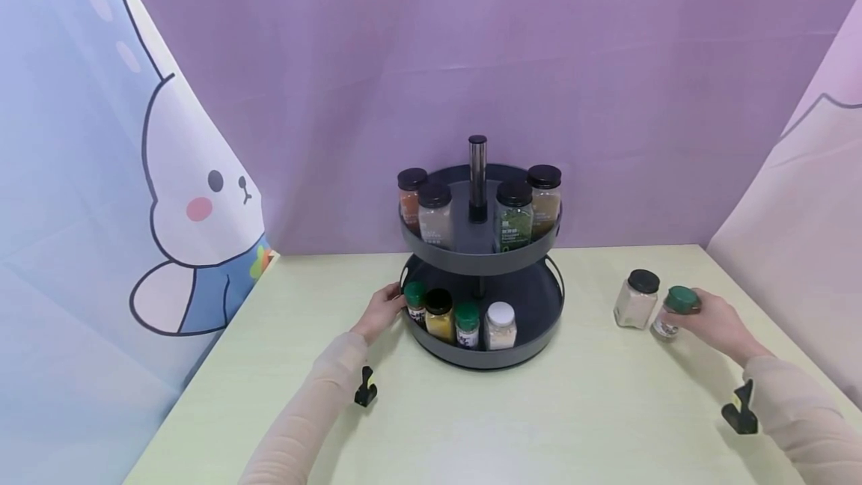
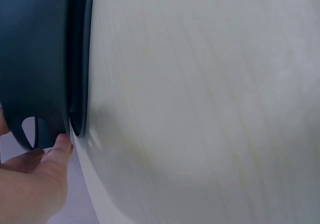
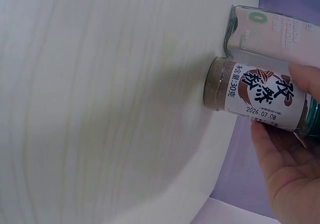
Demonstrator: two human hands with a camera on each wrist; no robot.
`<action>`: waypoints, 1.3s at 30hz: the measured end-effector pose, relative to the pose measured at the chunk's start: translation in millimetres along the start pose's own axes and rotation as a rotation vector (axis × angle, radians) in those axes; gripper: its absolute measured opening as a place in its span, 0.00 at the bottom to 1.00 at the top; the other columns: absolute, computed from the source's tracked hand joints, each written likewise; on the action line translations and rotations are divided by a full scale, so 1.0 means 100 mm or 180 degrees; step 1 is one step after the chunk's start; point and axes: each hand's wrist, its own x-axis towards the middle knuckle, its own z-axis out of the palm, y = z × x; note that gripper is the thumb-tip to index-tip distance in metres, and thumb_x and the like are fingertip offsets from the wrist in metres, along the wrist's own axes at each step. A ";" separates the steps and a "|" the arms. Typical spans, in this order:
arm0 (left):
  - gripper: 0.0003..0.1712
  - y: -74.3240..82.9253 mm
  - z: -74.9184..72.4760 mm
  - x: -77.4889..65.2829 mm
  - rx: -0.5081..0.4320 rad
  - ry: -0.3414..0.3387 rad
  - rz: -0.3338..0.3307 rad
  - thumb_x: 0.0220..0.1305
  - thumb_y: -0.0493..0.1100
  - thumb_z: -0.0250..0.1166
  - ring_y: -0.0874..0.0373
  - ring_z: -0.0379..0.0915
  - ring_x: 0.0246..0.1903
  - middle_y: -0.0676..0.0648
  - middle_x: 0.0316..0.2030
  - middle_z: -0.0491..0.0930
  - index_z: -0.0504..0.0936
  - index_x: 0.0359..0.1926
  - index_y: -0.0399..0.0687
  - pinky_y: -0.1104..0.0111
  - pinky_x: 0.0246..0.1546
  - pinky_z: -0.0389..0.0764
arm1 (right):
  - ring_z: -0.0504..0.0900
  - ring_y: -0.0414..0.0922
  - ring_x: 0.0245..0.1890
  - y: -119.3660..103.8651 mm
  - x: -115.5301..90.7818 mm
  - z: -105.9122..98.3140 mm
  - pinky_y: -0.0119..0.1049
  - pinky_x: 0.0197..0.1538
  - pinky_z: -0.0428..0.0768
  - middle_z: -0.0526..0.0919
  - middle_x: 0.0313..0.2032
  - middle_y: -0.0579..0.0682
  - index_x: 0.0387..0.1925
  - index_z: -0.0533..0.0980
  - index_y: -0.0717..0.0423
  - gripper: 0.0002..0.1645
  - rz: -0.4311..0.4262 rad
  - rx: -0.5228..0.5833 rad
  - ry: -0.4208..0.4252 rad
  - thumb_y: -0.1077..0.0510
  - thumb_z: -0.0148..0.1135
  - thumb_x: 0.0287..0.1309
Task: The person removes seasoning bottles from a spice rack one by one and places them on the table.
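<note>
A dark grey two-tier spice rack [image 1: 481, 358] with a central post stands at the back of the table. My left hand [image 1: 382, 313] grips the lower tier's rim at its left side, with fingers by the handle cutout [image 2: 29, 130] in the left wrist view. On the right, my right hand [image 1: 717, 324] pinches a green-capped spice jar [image 3: 265, 96] holding brown powder. Whether its base touches the table I cannot tell. Close beside it stands a black-capped square jar [image 1: 635, 302] of pale powder, labelled onion powder in the right wrist view.
Several black-capped jars, one with green flakes [image 1: 514, 223], stand on the upper tier. The lower tier's front holds green-capped jars [image 1: 467, 328], a yellow-powder jar [image 1: 440, 318] and a white-capped jar [image 1: 500, 326]. Purple cloth [image 1: 323, 118] hangs behind the pale table [image 1: 512, 425].
</note>
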 end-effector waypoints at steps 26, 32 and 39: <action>0.30 0.00 -0.01 -0.03 -0.0027 0.0054 0.0045 0.67 0.40 0.50 0.41 0.56 0.64 0.31 0.63 0.60 0.55 0.65 0.28 0.54 0.63 0.62 | 0.71 0.71 0.48 -0.03 0.01 -0.04 0.58 0.40 0.75 0.70 0.51 0.76 0.58 0.59 0.73 0.43 -0.0061 0.0143 -0.0005 0.47 0.64 0.52; 0.33 -0.02 -0.02 -0.03 -0.0006 -0.0022 0.0247 0.66 0.45 0.51 0.42 0.59 0.63 0.31 0.62 0.61 0.57 0.64 0.27 0.56 0.61 0.66 | 0.68 0.72 0.51 0.01 0.00 -0.12 0.61 0.44 0.73 0.67 0.54 0.77 0.60 0.58 0.74 0.44 -0.0136 0.0101 -0.0024 0.46 0.62 0.54; 0.31 0.02 0.00 -0.04 -0.0003 0.0027 0.0098 0.67 0.41 0.49 0.40 0.55 0.64 0.31 0.64 0.59 0.55 0.65 0.28 0.53 0.64 0.61 | 0.62 0.74 0.55 -0.03 -0.01 -0.22 0.63 0.49 0.68 0.61 0.57 0.78 0.62 0.54 0.76 0.48 -0.0106 0.0152 -0.0119 0.44 0.60 0.55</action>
